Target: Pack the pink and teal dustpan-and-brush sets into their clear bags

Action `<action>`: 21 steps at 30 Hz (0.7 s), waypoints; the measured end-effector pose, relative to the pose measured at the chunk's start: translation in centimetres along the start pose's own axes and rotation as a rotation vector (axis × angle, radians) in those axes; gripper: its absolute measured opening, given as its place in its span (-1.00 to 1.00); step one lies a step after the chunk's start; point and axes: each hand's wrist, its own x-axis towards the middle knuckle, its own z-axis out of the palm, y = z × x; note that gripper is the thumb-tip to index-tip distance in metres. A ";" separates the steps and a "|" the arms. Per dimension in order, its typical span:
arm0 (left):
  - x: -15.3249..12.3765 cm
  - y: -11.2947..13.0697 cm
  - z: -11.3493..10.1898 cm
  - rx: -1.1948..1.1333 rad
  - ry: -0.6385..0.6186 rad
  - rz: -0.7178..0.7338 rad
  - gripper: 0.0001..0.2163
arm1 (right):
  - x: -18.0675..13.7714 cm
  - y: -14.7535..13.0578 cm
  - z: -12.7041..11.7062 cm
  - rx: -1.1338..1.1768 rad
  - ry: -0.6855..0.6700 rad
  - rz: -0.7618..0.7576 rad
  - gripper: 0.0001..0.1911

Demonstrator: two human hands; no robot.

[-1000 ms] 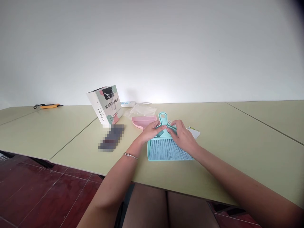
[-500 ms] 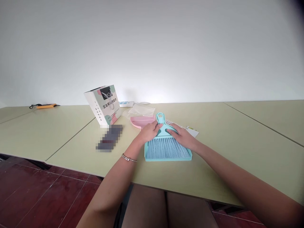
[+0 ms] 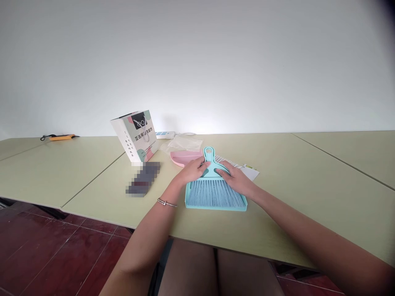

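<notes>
Two-handed in the head view: clamping brush [image 3: 215,194], nested in blue pan [image 3: 216,208], with left hand [image 3: 195,169] on its left shoulder and right hand [image 3: 239,181] on its right, pressing with thumbs on top; unable to see the grip beneath. Lying bristle-end toward the front edge of table [image 3: 324,197], with pink pan [image 3: 182,157] just beyond the left hand, paper [image 3: 252,174] beyond the right, and upright bag [image 3: 142,142] farther left.

And there at left of centre stands a printed paper bag [image 3: 138,137], a dark pixelated object [image 3: 143,180] just below it! Far left, an orange item [image 3: 62,137] with black cord lies on the pale worktop [image 3: 311,181]; red floor tiles [image 3: 46,250] fill the lower left corner!
</notes>
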 end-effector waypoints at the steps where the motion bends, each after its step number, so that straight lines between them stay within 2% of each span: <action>1: 0.0 0.0 0.0 -0.005 0.003 0.006 -0.68 | -0.1 0.0 0.0 0.002 0.000 0.000 -0.66; 6: 0.0 -0.1 0.0 -0.033 0.036 -0.002 -0.66 | -0.2 -0.3 0.1 0.023 0.018 -0.001 -0.67; 9: 0.1 -0.2 0.1 -0.079 0.053 -0.012 -0.66 | 0.3 0.1 -0.4 0.083 -0.019 -0.034 -0.66; 11: 0.2 -0.4 0.1 -0.104 0.065 -0.027 -0.65 | 1.0 1.1 -1.3 0.159 -0.026 -0.043 -0.61; 14: 0.3 -0.7 0.2 -0.123 0.077 -0.053 -0.63 | 2.2 3.9 -3.6 0.227 0.105 0.073 -0.55; 16: 0.3 -0.9 0.2 -0.133 0.076 -0.054 -0.63 | 2.7 6.5 -5.4 0.054 0.234 0.231 -0.56; 17: 0.3 -1.0 0.2 -0.137 0.076 -0.051 -0.63 | 2.9 7.8 -6.2 -0.065 0.233 0.300 -0.55; 19: 0.4 -1.0 0.2 -0.139 0.077 -0.049 -0.62 | 3.0 9.9 -7.3 -0.215 0.136 0.363 -0.49; 21: 0.3 -1.0 0.3 -0.134 0.077 -0.047 -0.62 | 2.9 11.2 -7.9 -0.286 0.027 0.364 -0.45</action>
